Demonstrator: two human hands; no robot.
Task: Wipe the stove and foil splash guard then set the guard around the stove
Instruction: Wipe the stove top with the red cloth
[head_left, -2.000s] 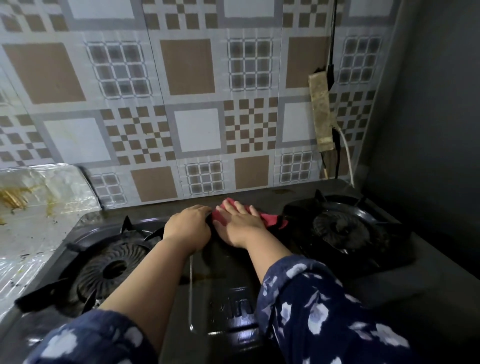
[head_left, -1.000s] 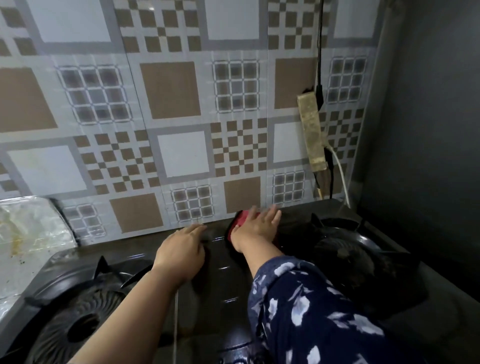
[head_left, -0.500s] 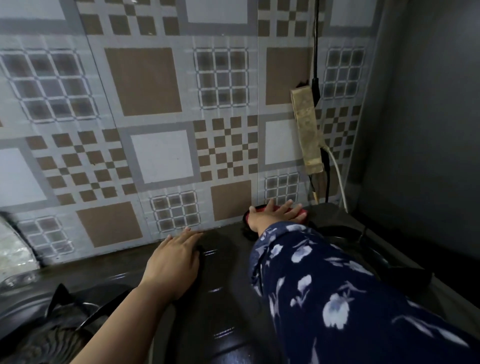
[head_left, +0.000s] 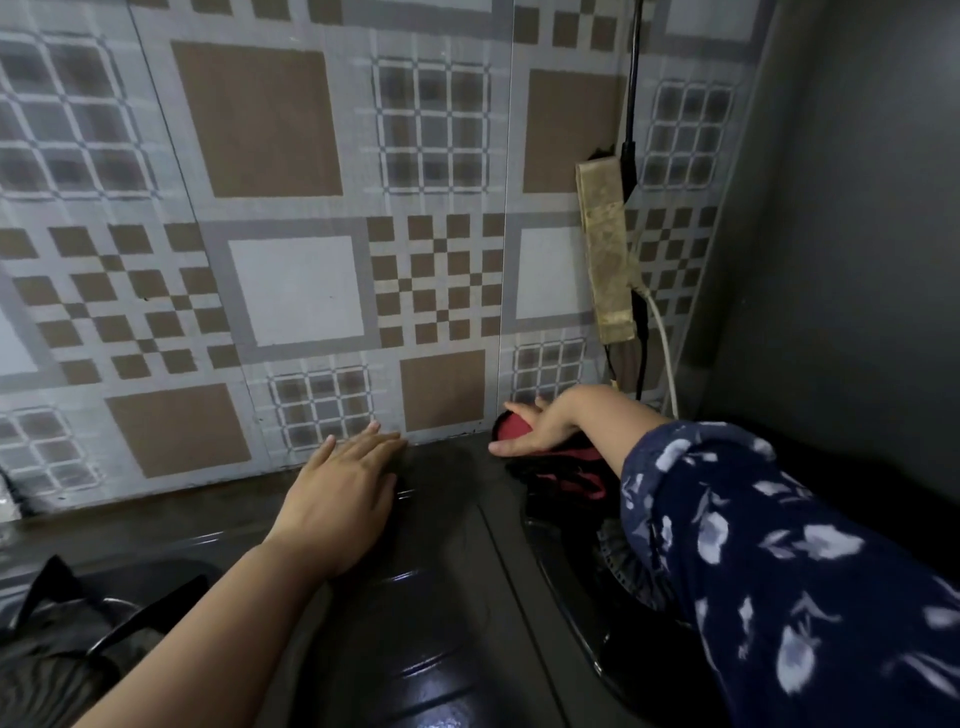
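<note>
The black two-burner gas stove (head_left: 447, 613) fills the lower half of the view. My left hand (head_left: 343, 493) lies flat on its top near the back edge, fingers together and pointing at the wall. At the stove's back right, my right hand (head_left: 545, 426) presses down on a red cloth (head_left: 511, 428), beside the tiled wall. More of the red cloth bunches just below the wrist. The left burner grate (head_left: 78, 618) shows at the lower left; my sleeve covers much of the right burner (head_left: 618, 561). The foil splash guard is out of view, apart from a possible sliver at the far left edge.
The patterned tile wall (head_left: 296, 291) stands right behind the stove. A grimy power strip (head_left: 605, 249) hangs on it at the right, with a black cable above and a white cord (head_left: 667, 358) running down behind the stove. A dark grey wall (head_left: 857, 234) closes the right side.
My right hand has slid the red cloth from the middle of the stove to its back right corner. My left hand stays flat on the stove top. The view has moved closer to the wall.
</note>
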